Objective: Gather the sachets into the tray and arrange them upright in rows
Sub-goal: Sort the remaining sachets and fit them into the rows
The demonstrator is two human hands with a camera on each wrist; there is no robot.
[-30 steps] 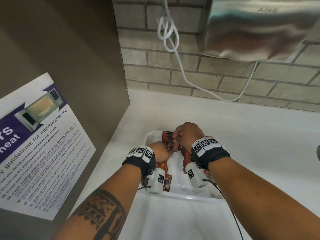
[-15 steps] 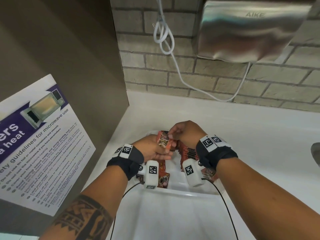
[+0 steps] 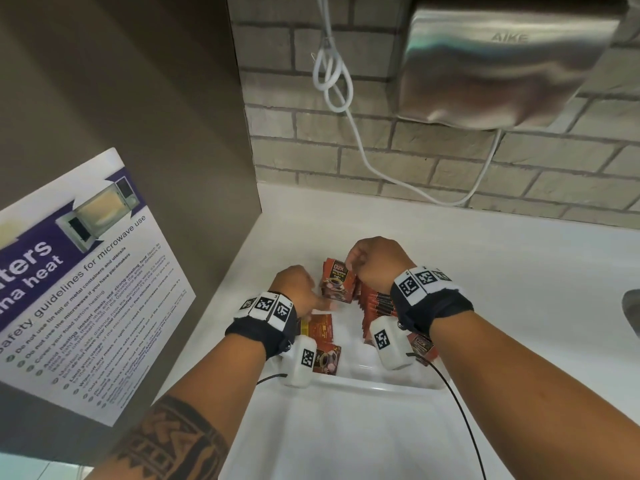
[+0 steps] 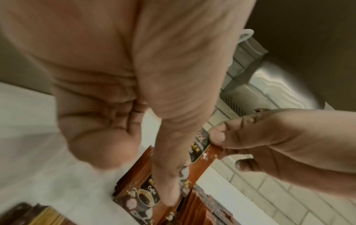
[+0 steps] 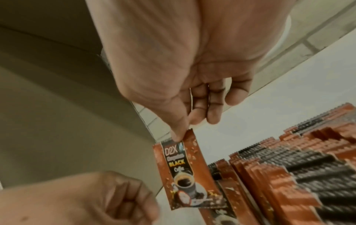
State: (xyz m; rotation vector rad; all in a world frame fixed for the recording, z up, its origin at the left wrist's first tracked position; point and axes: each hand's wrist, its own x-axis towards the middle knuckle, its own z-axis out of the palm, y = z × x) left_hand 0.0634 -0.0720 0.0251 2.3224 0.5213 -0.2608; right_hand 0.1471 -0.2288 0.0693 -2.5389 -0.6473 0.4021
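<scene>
**A:** Right, closest to me I see the white plastic tray point(image 3: 363, 384) on the white counter point(image 3: 519, 271), its near rim just past both wrists. What lies inside?

**B:** At the near left, loose brown sachets lying flat point(image 3: 323, 341), partly under my left wrist. On the right, a row of red-brown sachets standing on edge point(image 3: 379, 304), packed against each other; the right wrist view shows that row point(image 5: 289, 175) running away in close ranks.

**A:** And the hands?

**B:** My left hand point(image 3: 298, 289) hovers low over the tray, fingers stretched forward and holding nothing. My right hand point(image 3: 375, 263) pinches the top corner of one red-brown "D2X Black Coffee" sachet point(image 3: 337, 284) between thumb and fingertip, other fingers curled. That sachet hangs upright, printed face toward me, just left of the standing row at the tray's far end.

**A:** Beyond that?

**B:** A grey brick wall point(image 3: 433, 161), a steel hand dryer point(image 3: 502, 60), its looped white cable point(image 3: 332, 74), and a microwave safety poster point(image 3: 86, 282) at left.
</scene>
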